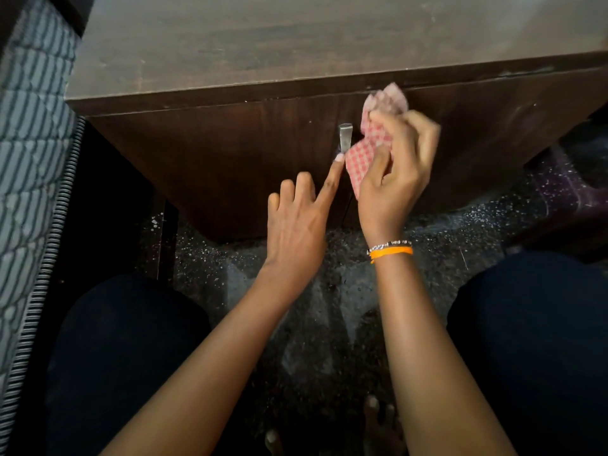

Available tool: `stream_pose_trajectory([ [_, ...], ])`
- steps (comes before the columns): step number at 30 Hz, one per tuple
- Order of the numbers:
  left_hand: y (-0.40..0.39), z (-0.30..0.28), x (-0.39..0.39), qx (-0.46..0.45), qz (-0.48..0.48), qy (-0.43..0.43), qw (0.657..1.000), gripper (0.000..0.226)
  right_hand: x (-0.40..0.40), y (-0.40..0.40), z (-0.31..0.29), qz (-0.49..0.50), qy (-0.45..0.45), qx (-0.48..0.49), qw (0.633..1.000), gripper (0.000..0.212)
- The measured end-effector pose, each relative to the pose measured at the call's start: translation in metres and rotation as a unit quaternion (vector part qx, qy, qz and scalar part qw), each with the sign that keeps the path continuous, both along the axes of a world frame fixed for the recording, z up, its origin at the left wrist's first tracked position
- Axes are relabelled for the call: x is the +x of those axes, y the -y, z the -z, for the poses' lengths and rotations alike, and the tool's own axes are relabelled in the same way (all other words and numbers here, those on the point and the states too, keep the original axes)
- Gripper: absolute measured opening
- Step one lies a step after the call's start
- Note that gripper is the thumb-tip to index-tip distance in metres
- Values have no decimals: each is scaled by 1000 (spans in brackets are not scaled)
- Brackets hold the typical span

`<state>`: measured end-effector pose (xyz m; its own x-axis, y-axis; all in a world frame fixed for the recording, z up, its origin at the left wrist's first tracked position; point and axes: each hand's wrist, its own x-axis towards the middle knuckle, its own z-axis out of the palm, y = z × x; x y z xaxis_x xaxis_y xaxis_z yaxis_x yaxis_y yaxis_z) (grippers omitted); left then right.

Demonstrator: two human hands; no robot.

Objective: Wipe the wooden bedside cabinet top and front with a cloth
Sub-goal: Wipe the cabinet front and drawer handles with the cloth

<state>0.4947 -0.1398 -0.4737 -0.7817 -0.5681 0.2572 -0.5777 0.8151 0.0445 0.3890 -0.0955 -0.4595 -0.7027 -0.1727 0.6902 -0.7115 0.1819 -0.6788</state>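
Right hand (393, 179) grips red-checked cloth (371, 139) against dark cabinet (230, 153) front, just right of metal handle (345, 136). Left hand (296, 222) holds nothing, forefinger extended, touching handle's lower end. Striped mattress (33, 126) left; speckled floor (460, 232) below. No legible writing.

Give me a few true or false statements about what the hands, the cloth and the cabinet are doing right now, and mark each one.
1. The right hand grips the cloth. True.
2. The cloth is blue. False: red-and-white checked.
3. The left hand's index fingertip is at the handle. True.
4. The cloth lies on the cabinet top. False: it is against the front.
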Motion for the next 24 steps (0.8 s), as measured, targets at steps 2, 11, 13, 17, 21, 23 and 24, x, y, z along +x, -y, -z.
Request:
stream_pose_trajectory([
  [2, 1, 0, -3, -10, -8, -1, 1000, 91, -5, 5, -10, 26, -58, 17, 998, 32],
  [11, -1, 0, -10, 3, -13, 25, 1000, 81, 4, 1, 8, 23, -5, 74, 997, 33],
  [13, 1, 0, -12, -15, -26, 27, 999, 78, 1, 7, -7, 5, -64, 69, 996, 30],
  [17, -2, 0, -15, -33, -29, 29, 999, 82, -6, 2, -12, 26, -102, 110, 988, 34],
  [21, -3, -1, -15, -9, -22, 35, 999, 72, 2, 10, -14, 35, 30, 4, 999, 36],
  [23, -3, -3, -16, -25, -23, 31, 999, 61, 9, 14, -21, 34, 51, 2, 998, 36],
  [24, -2, -1, -16, -31, -22, 27, 999, 58, 11, 15, -24, 41, 42, 29, 998, 36],
])
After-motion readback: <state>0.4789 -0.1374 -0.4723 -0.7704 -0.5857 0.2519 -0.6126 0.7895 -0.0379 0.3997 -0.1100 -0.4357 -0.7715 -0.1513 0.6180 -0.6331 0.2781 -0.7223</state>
